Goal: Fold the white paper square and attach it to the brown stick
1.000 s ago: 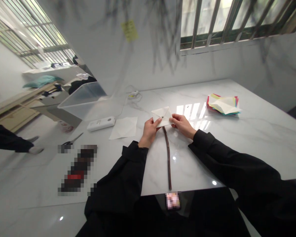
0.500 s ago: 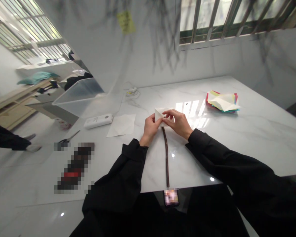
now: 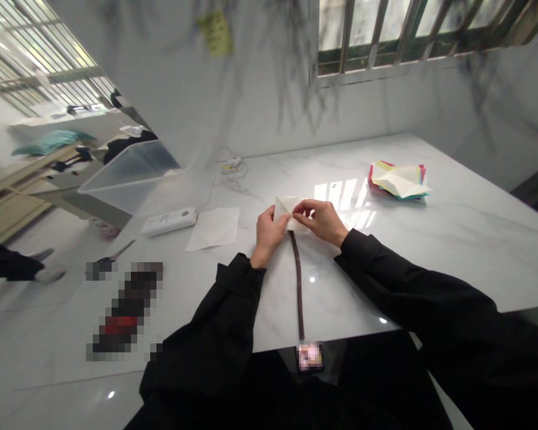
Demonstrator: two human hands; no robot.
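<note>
My left hand (image 3: 269,230) and my right hand (image 3: 321,218) both pinch a small folded piece of white paper (image 3: 283,206) just above the white marble table (image 3: 430,251). The right fingers press over the paper's top fold, covering its right part. A thin dark brown stick (image 3: 297,280) runs from under the paper toward me, lying along the table to its near edge. Both arms wear black sleeves.
A flat white paper sheet (image 3: 213,228) and a white remote-like device (image 3: 169,221) lie to the left. Scissors (image 3: 113,255) sit further left. A stack of coloured folded papers (image 3: 399,181) lies far right. A clear plastic bin (image 3: 138,176) stands at the back left.
The paper was spread open between my hands, showing a pin at its centre; my right hand has since come over it and folded it smaller. The view shifted slightly.
</note>
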